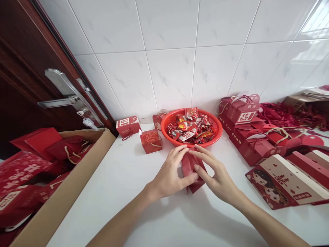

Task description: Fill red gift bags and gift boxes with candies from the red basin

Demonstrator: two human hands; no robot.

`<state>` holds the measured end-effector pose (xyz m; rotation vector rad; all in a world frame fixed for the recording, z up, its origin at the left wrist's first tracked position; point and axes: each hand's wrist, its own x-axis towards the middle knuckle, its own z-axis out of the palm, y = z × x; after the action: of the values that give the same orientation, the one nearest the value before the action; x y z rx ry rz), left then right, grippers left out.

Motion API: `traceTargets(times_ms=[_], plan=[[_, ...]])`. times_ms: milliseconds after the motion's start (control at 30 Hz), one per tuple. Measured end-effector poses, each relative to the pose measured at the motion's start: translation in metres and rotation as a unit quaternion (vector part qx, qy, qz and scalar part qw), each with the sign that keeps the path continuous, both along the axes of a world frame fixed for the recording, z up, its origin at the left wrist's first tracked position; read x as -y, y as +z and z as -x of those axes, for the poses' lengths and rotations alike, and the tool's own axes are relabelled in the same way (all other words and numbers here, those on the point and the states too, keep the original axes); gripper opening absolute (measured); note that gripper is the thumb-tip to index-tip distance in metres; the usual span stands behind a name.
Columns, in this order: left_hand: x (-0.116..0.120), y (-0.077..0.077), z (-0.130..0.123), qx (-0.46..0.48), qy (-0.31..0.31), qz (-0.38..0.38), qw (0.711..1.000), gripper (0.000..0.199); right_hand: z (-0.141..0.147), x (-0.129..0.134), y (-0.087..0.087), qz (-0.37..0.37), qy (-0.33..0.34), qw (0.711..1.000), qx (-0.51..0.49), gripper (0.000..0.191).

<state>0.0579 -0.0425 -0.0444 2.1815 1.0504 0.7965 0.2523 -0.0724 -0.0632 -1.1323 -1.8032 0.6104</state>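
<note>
- The place looks like a room in a home, though a small shop's back room cannot be ruled out.
- Upper left: a dark panelled wooden door [20, 51] with a metal lever handle [58, 102] and keys [88, 122] hanging at its lock, much like a house door.
- Across the top: a wall of glossy pale tiles [169, 75], faintly veined; at upper right they mirror barred, window-like light.
- Middle and bottom: a plain white tabletop [113, 202] against that wall.
- Lower left: an ordinary open cardboard carton [75, 180], rather than fitted shop shelving.
</note>
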Motion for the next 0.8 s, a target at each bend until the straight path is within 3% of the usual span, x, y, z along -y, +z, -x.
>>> traceTargets(times_ms=[167,467,800], plan=[[0.000,-0.003,-0.001,0.006,0.008,0.002,1.000,0.078,0.002,0.000,0.004,0.010,-0.019,1.000,0.001,0.040],[0.001,-0.013,-0.008,0.020,0.014,-0.031,0.999,0.075,0.005,-0.007,0.011,0.097,-0.032,0.992,-0.075,0.033],[0.003,-0.020,-0.014,0.044,0.026,-0.046,0.998,0.076,0.000,-0.010,0.020,0.144,-0.012,0.978,-0.150,0.032]])
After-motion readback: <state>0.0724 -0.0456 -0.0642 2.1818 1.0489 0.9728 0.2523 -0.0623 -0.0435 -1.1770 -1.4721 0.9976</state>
